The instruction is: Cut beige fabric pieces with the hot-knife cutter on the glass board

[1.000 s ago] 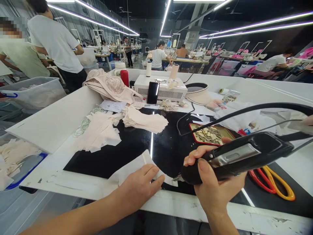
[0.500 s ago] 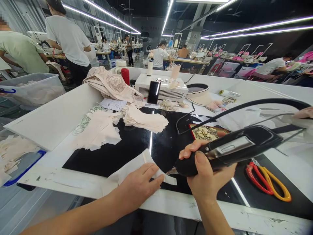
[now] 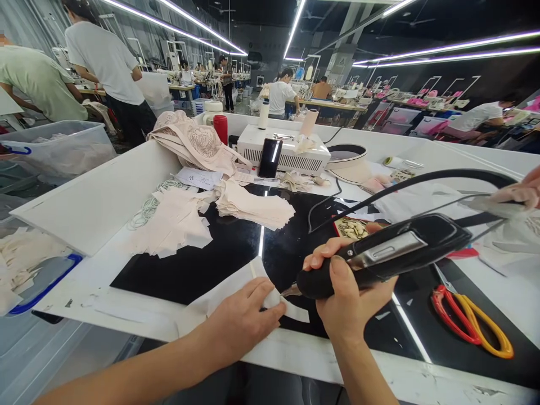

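Observation:
My right hand (image 3: 352,295) is wrapped round a black corded power tool (image 3: 405,253) with a silver panel on its body. Its narrow metal tip (image 3: 292,290) points left and meets the edge of a pale fabric piece (image 3: 228,284) on the black board. My left hand (image 3: 244,315) lies over that piece, its thumb and fingers gripping the cloth close to the tip. Some of the fabric is hidden under the fingers. Right of my right hand lie scissors (image 3: 472,323) with red and orange handles.
Beyond my hands lie a fabric stack (image 3: 255,205) and loose fabric pieces (image 3: 172,225). Bras (image 3: 196,140), a phone (image 3: 270,157) and a white box (image 3: 287,149) stand farther back. Another person's hand (image 3: 521,194) reaches in at right, near the looping cord (image 3: 422,183).
The tool's tip has come left to the fabric edge at my left fingertips. The other person's hand reaches farther in from the right. The whole view has shifted slightly.

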Demonstrator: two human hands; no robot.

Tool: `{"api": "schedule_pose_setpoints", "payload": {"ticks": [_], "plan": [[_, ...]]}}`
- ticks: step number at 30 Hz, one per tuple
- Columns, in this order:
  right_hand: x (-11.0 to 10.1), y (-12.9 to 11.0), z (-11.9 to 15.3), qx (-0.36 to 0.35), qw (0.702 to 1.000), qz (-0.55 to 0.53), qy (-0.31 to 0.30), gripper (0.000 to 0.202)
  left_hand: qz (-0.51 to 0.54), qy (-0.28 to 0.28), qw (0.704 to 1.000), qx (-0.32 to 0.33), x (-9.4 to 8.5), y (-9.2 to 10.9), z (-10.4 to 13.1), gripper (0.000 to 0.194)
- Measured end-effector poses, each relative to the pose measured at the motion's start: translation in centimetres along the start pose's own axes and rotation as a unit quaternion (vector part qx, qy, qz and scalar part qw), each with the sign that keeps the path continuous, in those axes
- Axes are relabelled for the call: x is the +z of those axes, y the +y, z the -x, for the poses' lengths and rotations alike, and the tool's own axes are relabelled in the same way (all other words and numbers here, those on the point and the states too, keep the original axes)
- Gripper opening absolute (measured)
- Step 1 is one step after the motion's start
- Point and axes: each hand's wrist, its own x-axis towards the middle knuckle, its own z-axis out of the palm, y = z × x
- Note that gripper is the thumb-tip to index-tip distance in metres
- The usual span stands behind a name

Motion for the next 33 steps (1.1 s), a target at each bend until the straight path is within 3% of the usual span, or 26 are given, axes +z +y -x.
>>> {"api": "schedule_pose_setpoints", "payload": {"ticks": [22, 26, 29, 31, 33], "plan": [[0.6, 1.0, -0.1, 0.030, 0.999, 0.030, 0.016, 0.060, 0.001, -0.029, 0.999, -0.018, -0.1, 0.0, 0.3, 0.034], [-0.1, 0.5, -0.4, 0.050, 0.995, 0.085, 0.028, 0.069, 0.017, -0.063, 0.997, -0.044, -0.4, -1.0, -0.3, 0.023], [-1.2, 0.3, -1.1, 0.045, 0.982, 0.178, 0.046, 0.070, 0.016, -0.091, 0.995, -0.024, -0.3, -2.6, -1.6, 0.017], [-2.4, 0.5, -1.7, 0.037, 0.971, 0.230, 0.045, 0.068, -0.009, -0.100, 0.995, -0.002, 0.1, -3.8, -2.5, 0.002], [-4.2, 0.8, -2.0, 0.032, 0.963, 0.257, 0.073, 0.073, -0.041, -0.108, 0.993, 0.013, 0.7, -4.8, -3.0, 0.012]]}}
